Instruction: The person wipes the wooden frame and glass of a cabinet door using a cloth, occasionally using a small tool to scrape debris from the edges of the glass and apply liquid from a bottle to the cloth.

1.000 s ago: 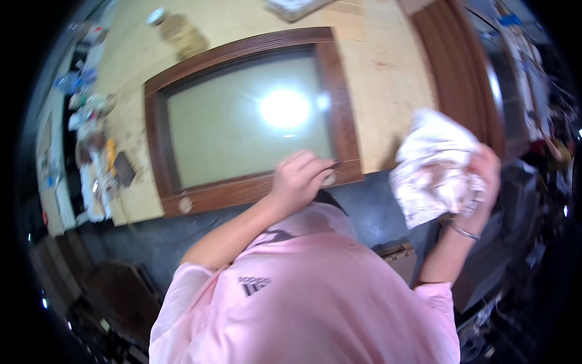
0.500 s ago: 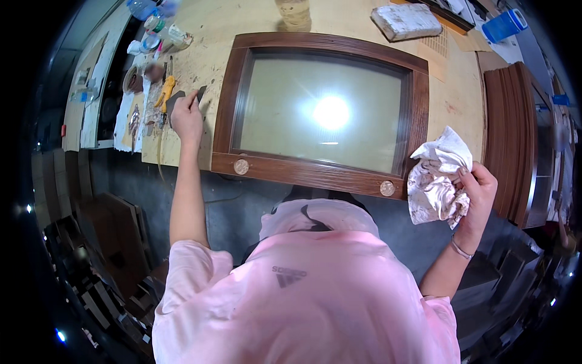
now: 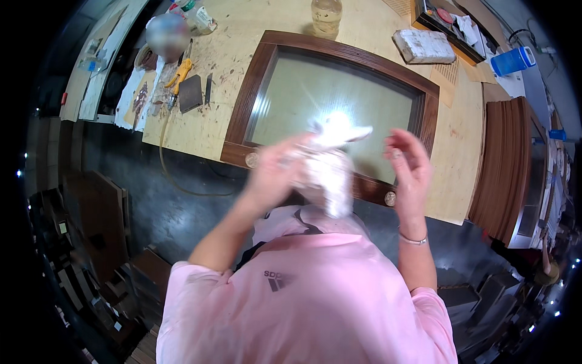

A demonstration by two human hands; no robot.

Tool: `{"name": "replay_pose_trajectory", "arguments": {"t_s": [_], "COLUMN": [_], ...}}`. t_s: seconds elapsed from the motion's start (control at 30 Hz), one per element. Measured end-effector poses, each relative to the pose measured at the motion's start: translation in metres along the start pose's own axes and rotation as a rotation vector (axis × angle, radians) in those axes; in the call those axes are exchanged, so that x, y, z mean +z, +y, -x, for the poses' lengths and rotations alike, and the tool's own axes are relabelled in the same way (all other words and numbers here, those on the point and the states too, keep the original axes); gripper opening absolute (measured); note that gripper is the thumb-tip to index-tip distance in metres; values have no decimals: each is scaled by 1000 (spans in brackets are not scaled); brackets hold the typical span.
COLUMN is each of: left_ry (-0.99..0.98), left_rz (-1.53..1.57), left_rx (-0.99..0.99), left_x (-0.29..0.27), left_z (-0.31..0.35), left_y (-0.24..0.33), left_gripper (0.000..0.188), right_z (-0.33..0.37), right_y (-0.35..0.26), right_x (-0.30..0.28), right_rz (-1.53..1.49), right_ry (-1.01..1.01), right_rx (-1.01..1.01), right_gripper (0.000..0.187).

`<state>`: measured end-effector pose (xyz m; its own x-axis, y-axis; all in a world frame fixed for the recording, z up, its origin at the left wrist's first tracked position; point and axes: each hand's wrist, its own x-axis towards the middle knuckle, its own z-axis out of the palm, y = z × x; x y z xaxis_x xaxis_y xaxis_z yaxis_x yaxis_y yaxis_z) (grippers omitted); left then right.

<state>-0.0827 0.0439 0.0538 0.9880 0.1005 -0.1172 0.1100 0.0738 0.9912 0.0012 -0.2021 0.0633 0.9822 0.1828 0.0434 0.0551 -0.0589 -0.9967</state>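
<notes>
My left hand [image 3: 276,173], blurred by motion, is closed on a crumpled, stained white cloth [image 3: 327,179] above the near edge of a brown wooden frame. The frame [image 3: 357,53] holds a glass pane [image 3: 303,91] with a bright light reflected in it. Two round pale discs sit on its near rail, the right one [image 3: 390,198] and the left one [image 3: 251,159] close to my left hand. To the right of the cloth, my empty right hand [image 3: 413,173] hovers over the frame's near right corner, fingers curled loosely and apart.
A dark square pad [image 3: 190,94], a thin dark strip [image 3: 208,89] and a yellow air gun [image 3: 180,74] with a hose lie left on the workbench [image 3: 242,54]. Behind are a jar of yellowish liquid [image 3: 326,18] and a wrapped white block [image 3: 424,47]. Brown panels [image 3: 503,164] stand right.
The cloth has passed from my right hand to my left and moved over the frame. My left hand has let go of the dark pad, which now lies on the bench.
</notes>
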Motion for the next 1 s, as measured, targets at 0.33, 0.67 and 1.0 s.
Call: {"name": "replay_pose_trajectory", "arguments": {"t_s": [0.33, 0.67, 1.0], "left_ry": [232, 409, 143], "left_rz": [-1343, -702, -1035], "left_rx": [360, 12, 474], "left_x": [-2, -35, 36], "left_z": [21, 8, 16], "left_y": [-58, -42, -61], "left_gripper": [52, 38, 32], "right_z": [2, -3, -5], "right_y": [109, 109, 109], "right_x": [-78, -79, -81], "right_rz": [763, 664, 736], "right_ry": [348, 378, 338], "right_rx": [141, 226, 212], "right_gripper": [60, 64, 66]}}
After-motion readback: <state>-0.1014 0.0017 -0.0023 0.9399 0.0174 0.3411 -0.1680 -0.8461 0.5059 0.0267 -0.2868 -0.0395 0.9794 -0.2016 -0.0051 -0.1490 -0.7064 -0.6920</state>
